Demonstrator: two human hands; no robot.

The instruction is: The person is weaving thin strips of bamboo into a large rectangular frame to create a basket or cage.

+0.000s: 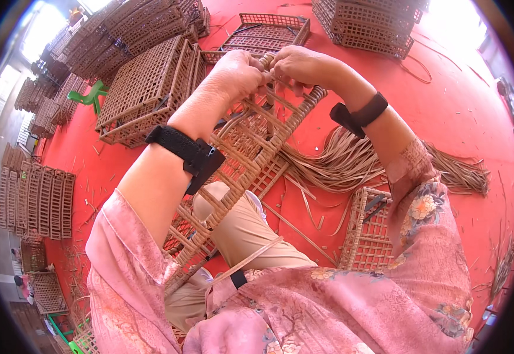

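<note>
A brown wicker basket (250,173) with an open lattice and a thick wrapped rim stands tilted in front of me, against my legs. At its far corner my left hand (240,72) is closed on the rim, fingers bent inward. Close beside it, my right hand (302,66) grips the same corner with curled fingers. The wrapped rim end shows between the two hands. Whether a thin strip is pinched in the fingertips is hidden. A loose flat strip (246,259) crosses my lap near the basket's lower end.
A bundle of long brown weaving strips (342,162) lies on the red floor (446,141) to the right, near a small lattice basket (360,233). Stacked baskets (144,88) and a green stool (91,94) stand at the far left. More stacks (369,26) rise at the back.
</note>
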